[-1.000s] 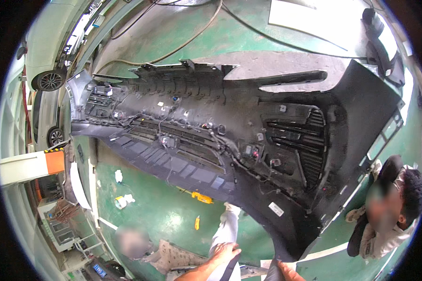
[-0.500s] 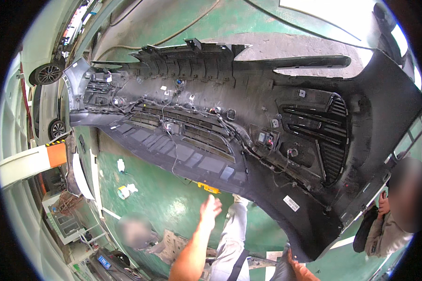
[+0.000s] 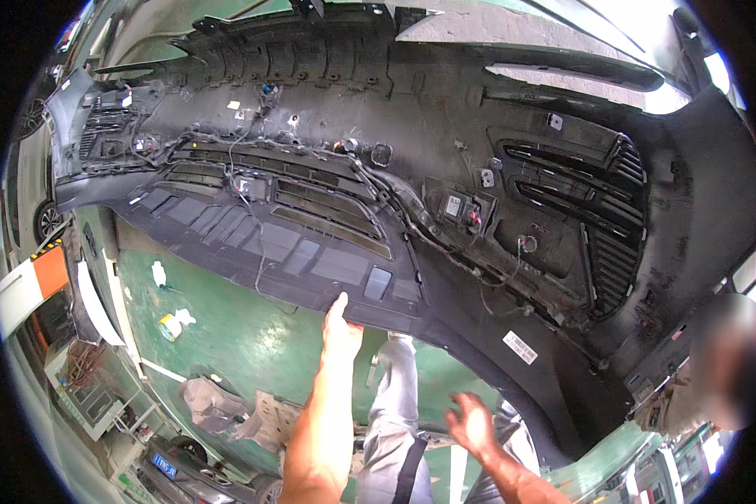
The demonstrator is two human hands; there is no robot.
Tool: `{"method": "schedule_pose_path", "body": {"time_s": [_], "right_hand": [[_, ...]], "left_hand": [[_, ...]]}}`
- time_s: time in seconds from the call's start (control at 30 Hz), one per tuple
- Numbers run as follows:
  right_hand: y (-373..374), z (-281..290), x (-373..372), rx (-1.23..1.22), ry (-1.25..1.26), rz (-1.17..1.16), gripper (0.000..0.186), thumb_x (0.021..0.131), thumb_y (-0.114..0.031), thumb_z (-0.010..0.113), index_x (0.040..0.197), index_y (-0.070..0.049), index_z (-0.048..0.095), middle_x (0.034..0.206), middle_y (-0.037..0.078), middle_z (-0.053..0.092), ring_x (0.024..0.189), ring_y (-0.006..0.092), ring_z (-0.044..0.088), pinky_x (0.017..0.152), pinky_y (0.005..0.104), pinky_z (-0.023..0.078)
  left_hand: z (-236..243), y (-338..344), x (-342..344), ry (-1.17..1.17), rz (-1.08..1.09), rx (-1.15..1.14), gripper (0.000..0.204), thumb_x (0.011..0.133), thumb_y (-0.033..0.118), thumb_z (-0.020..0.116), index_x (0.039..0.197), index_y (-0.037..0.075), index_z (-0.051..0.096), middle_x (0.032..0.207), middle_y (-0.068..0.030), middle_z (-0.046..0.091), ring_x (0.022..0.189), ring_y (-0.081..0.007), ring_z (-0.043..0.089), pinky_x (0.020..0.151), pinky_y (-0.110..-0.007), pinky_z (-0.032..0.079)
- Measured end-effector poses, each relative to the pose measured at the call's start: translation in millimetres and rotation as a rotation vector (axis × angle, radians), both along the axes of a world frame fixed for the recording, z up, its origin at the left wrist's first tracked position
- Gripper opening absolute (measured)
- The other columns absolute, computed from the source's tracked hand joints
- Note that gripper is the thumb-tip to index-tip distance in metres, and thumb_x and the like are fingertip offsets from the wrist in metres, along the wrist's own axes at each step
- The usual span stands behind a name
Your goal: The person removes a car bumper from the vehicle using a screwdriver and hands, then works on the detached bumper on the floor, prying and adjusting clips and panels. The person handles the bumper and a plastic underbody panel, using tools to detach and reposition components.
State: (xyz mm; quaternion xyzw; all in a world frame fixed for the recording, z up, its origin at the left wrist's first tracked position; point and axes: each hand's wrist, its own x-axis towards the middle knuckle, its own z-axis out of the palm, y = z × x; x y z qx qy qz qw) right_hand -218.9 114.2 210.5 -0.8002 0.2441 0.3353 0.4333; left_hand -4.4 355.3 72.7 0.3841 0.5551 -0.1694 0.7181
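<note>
One hand, the left hand [image 3: 342,326], touches the black bumper's [image 3: 445,218] lower edge, fingers flat, gripping nothing; the right hand [image 3: 472,424] hangs open below, so no firm hold is taken yet

Hidden, cropped and blurred bits around my hands

Above my left hand [image 3: 341,323], the black bumper [image 3: 445,193] runs off the top edge and hides the green floor [image 3: 244,336] behind it. My forearms are cut off at the bottom edge. Right of my right hand [image 3: 472,422], a person [image 3: 718,370] is blurred and half-covered by the bumper's end. The white sticker [image 3: 520,347] above that hand is too small to read.
</note>
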Motion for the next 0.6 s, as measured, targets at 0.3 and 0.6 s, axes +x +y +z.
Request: {"method": "schedule_pose_path", "body": {"time_s": [0.3, 0.6], "right_hand": [[38, -61, 183, -0.183, -0.344, -0.052, 0.031, 0.084, -0.005, 0.065, 0.115, -0.006, 0.068, 0.096, 0.015, 0.064, 0.088, 0.0355, 0.061, 0.078, 0.0436, 0.052], [15, -130, 190, -0.097, -0.165, 0.336, 0.023, 0.084, -0.012, 0.061, 0.102, -0.016, 0.075, 0.091, 0.009, 0.065, 0.090, 0.0300, 0.065, 0.081, 0.0409, 0.055]], "left_hand": [[24, 3, 13, 0.078, -0.195, 0.048, 0.045, 0.092, 0.014, 0.074, 0.132, 0.006, 0.056, 0.128, -0.0117, 0.063, 0.114, -0.0280, 0.065, 0.096, -0.046, 0.057], [29, 2, 11, 0.028, -0.083, -0.076, 0.054, 0.098, 0.038, 0.067, 0.140, 0.008, 0.052, 0.137, -0.0110, 0.060, 0.125, -0.0281, 0.057, 0.106, -0.049, 0.047]]}}
